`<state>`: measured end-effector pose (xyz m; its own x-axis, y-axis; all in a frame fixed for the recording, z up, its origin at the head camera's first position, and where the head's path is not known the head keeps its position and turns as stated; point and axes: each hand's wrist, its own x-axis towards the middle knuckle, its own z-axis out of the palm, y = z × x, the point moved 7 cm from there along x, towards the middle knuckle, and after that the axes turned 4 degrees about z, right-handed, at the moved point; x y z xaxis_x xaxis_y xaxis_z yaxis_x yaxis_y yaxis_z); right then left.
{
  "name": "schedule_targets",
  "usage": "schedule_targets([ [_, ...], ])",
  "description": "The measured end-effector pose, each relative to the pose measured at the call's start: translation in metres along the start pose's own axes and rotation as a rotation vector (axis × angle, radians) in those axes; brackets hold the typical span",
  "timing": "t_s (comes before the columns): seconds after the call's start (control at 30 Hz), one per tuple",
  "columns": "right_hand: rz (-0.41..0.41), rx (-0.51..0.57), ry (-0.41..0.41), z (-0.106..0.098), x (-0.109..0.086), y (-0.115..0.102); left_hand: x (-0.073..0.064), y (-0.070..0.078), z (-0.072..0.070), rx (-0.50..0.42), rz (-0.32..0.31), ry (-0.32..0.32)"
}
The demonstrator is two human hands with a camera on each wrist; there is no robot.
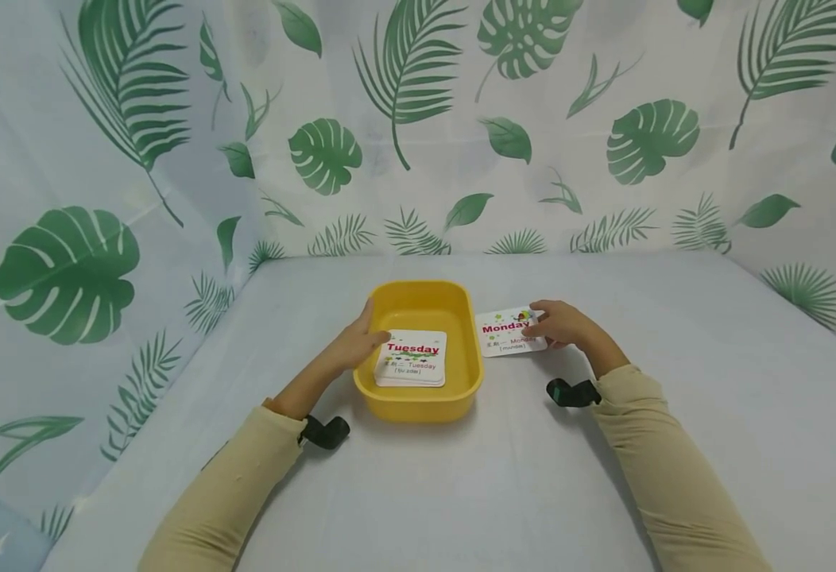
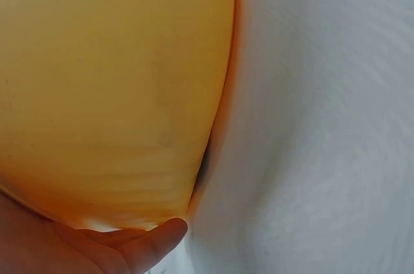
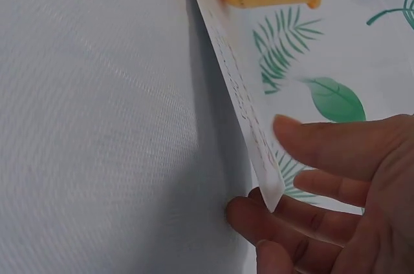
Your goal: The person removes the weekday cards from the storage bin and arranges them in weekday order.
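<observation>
A yellow plastic tub (image 1: 418, 409) stands on the table, and a stack of white flashcards lies inside it with the Tuesday card (image 1: 411, 369) on top. My left hand (image 1: 354, 345) grips the tub's left rim, its thumb reaching over the inside near the stack. In the left wrist view, its fingers (image 2: 158, 245) lie along the tub's outer wall (image 2: 116, 80). Right of the tub, my right hand (image 1: 568, 326) holds the Monday card (image 1: 504, 334) by its right end. The right wrist view shows this card (image 3: 242, 106) tilted, thumb above and fingers below.
A pale cloth covers the table (image 1: 418, 508). Behind and to the left hangs a white curtain (image 1: 418, 191) printed with green leaves. Dark wrist devices sit beside the left cuff (image 1: 325, 433) and the right cuff (image 1: 573, 392).
</observation>
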<state>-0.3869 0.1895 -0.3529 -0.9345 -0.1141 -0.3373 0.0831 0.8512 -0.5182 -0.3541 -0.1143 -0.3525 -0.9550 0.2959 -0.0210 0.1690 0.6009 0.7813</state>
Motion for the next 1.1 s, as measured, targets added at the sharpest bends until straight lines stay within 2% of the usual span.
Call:
schedule_targets([
  [0.23,-0.005,-0.009,0.002,0.001,-0.001,-0.001,-0.001,0.000,0.001,-0.013,0.002,-0.006],
  [0.73,0.054,-0.179,0.042,0.004,0.002,-0.004,0.002,-0.005,-0.001,-0.009,-0.007,-0.009],
  [1.1,0.011,-0.304,0.081,0.006,-0.001,-0.013,0.002,-0.003,-0.001,-0.017,0.026,-0.011],
])
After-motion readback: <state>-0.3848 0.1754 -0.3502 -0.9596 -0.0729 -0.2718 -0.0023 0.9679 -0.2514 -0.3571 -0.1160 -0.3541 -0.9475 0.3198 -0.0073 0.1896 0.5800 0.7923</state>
